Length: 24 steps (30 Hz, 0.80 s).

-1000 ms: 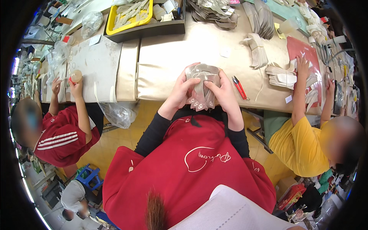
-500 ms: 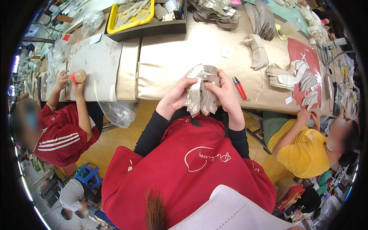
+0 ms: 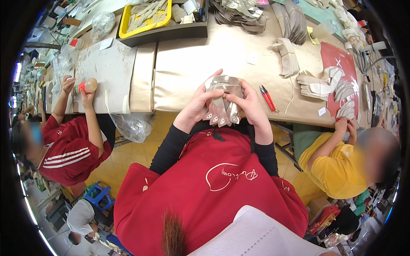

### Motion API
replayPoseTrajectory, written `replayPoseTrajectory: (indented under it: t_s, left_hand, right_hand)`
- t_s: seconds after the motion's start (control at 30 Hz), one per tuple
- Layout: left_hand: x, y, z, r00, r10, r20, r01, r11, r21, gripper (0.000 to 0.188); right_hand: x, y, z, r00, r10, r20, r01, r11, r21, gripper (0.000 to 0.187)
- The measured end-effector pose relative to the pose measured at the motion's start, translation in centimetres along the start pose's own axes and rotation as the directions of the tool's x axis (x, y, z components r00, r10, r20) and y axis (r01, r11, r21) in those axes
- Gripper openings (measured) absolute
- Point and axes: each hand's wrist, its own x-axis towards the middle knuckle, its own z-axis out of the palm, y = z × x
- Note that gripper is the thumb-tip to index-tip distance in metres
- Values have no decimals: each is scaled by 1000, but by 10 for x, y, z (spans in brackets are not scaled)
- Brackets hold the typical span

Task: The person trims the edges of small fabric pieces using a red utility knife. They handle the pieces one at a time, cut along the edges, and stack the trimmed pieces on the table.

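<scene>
A bundle of shiny silver-beige cut pieces (image 3: 222, 112), with rounded, hole-punched ends fanned toward me, is held over the table's near edge. My left hand (image 3: 197, 103) grips its left side, thumb across the front and one finger pointing up and away. My right hand (image 3: 248, 103) closes on the right side, its thumb meeting the left thumb near the middle. The fingers behind the bundle are partly hidden. Right of my right hand lies a pair of red-handled snips (image 3: 267, 99) on the brown-covered table (image 3: 183, 68).
A black tray (image 3: 171, 37) with a yellow tray (image 3: 169, 21) stands at the back left. Tied bundles of grey-beige pieces (image 3: 287, 57) lie at right, near a red sheet (image 3: 329, 55). One co-worker at left holds a bottle (image 3: 88, 86); another at right handles pieces.
My left fingers have loosened, with one now pointing up, and my thumbs have come together. The bundle's fanned ends have drawn up slightly. The left co-worker's hand has shifted away from the bottle.
</scene>
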Motion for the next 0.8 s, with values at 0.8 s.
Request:
replayPoseTrajectory:
  t_s: [0.8]
  left_hand:
    - [-23, 15, 0, 935, 139, 327, -217, 952, 215, 103]
  right_hand:
    - [-8, -4, -10, 768, -636, 71, 618, 708, -343, 33]
